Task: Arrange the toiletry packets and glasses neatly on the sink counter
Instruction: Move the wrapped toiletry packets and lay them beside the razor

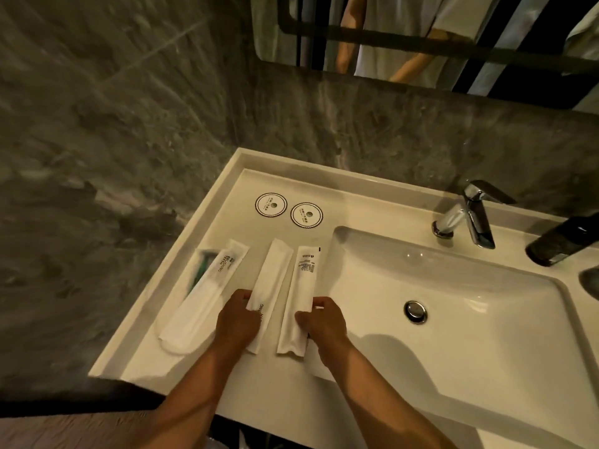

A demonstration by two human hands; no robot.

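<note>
Three long white toiletry packets lie side by side on the white sink counter [181, 348], left of the basin. My left hand [236, 322] pinches the near end of the middle packet [270, 280]. My right hand [324, 325] grips the lower part of the right packet [299, 296], which has small print near its top. The left packet [201, 296] lies untouched, with a green-handled item [199, 270] tucked along its left side. Two round white coasters [271, 205] [306, 215] sit side by side behind the packets. No glasses are in view.
The basin [453, 286] with its chrome drain [415, 312] fills the right half. A chrome tap [471, 215] stands behind it, and a dark bottle [564, 238] is at the far right. Grey stone walls close in at the left and back; a mirror hangs above.
</note>
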